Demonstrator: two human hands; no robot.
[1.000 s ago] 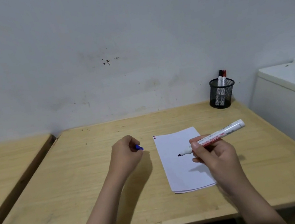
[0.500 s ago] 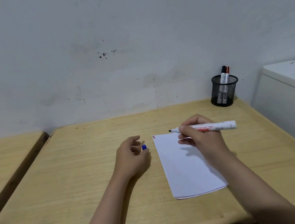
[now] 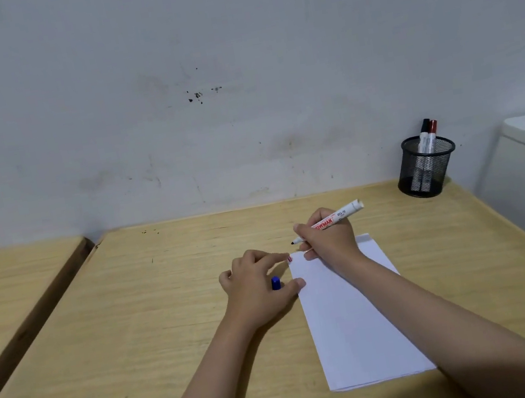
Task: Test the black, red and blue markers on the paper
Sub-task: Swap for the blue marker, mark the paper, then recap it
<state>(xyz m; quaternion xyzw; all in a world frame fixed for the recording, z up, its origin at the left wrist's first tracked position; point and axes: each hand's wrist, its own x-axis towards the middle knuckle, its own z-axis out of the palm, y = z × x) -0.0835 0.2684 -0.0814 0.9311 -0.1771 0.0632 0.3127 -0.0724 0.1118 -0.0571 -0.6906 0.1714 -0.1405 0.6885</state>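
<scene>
Marker, "…OWMAN" label, pinched in right hand; left hand grips blue cap.

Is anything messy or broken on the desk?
Nothing looks broken or spilled. The paper lies a bit crooked, not square with the desk edge. The wall has a few small dark specks. The right hand holds an uncapped marker; the left hand holds its blue cap.
</scene>
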